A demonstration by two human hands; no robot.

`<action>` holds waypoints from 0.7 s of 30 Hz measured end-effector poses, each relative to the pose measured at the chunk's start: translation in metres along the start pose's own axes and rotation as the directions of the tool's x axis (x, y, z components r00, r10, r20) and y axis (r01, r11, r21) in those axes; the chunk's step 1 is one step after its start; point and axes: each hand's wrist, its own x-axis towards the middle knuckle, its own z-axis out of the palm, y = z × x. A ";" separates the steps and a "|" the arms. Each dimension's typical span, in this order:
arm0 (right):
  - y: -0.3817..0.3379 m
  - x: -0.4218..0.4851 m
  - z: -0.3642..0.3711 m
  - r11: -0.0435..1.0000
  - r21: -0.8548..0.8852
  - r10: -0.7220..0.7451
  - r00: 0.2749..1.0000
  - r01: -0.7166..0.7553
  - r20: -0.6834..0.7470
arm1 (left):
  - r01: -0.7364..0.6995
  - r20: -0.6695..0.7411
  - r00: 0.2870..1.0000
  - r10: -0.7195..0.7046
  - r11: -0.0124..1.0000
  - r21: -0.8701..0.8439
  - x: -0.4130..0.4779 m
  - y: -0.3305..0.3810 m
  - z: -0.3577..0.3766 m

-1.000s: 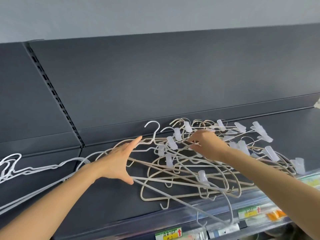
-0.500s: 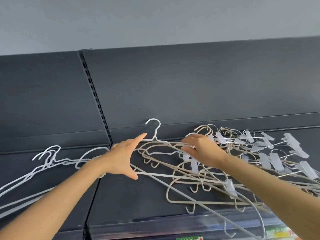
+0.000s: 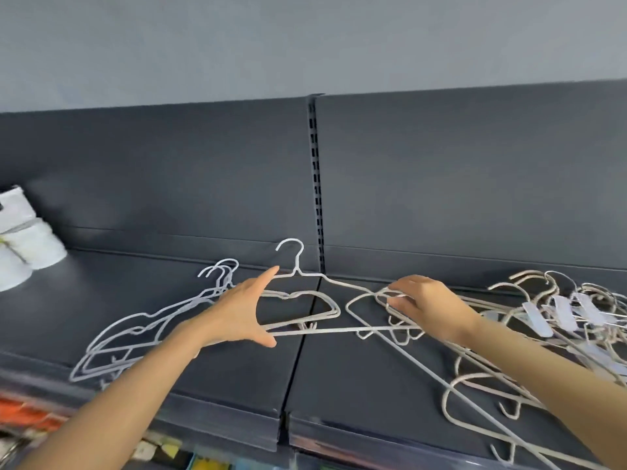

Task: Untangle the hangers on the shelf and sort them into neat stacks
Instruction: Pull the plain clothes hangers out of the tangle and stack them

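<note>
On the dark shelf [image 3: 342, 385] my left hand [image 3: 237, 310] spans a white wire hanger [image 3: 297, 264], index finger on its shoulder and thumb on its bottom bar. The hanger's hook stands up by the back panel. My right hand [image 3: 431, 307] curls its fingers around the ends of beige hangers [image 3: 380, 295] lying under the white one. A stack of white hangers [image 3: 220, 276] lies to the left of my left hand. To the right spreads a tangle of beige and clip hangers [image 3: 559, 310].
White rolled items [image 3: 23, 239] stand at the far left of the shelf. A slotted upright [image 3: 315, 181] divides the back panel. Coloured goods [image 3: 203, 464] show on the shelf below. Bare shelf surface lies between the two hanger groups near the front edge.
The white hanger in my left hand has travelled left, away from the tangle and towards the white stack. My right hand followed, pulling beige hangers along. The view swung left.
</note>
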 end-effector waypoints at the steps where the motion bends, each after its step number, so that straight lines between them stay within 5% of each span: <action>1: -0.006 0.006 0.005 1.000 0.005 -0.006 1.000 0.006 0.010 | 0.026 -0.011 1.000 -0.026 1.000 -0.005 -0.004 -0.012 -0.003; 12: -0.065 0.056 0.051 0.999 0.032 -0.039 0.991 0.035 0.131 | 0.246 -0.053 0.969 -0.243 0.967 0.060 -0.030 -0.118 -0.046; 21: -0.073 0.064 0.057 0.999 0.036 -0.029 0.989 0.024 0.148 | 0.241 0.011 0.969 -0.245 0.959 0.149 -0.022 -0.144 -0.033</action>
